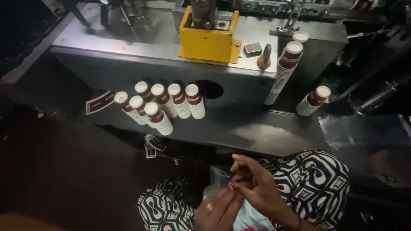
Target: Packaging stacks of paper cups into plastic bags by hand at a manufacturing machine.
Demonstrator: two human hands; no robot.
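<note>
Over lap, both hands' fingers [239, 171] pinch clear plastic bag [218, 176], contents seemingly none; cup stacks [160, 107] on machine ledge [257, 128].

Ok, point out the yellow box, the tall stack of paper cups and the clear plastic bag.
yellow box [208, 42]: head view, on its front face.
tall stack of paper cups [283, 73]: head view, mid-stack.
clear plastic bag [219, 176]: head view, upper part above the hands.

Looks like a small factory floor, pretty dim. There's a grey metal machine [150, 47] with a yellow housing [207, 42], and stacks of paper cups [165, 105] lined up along its ledge.
</note>
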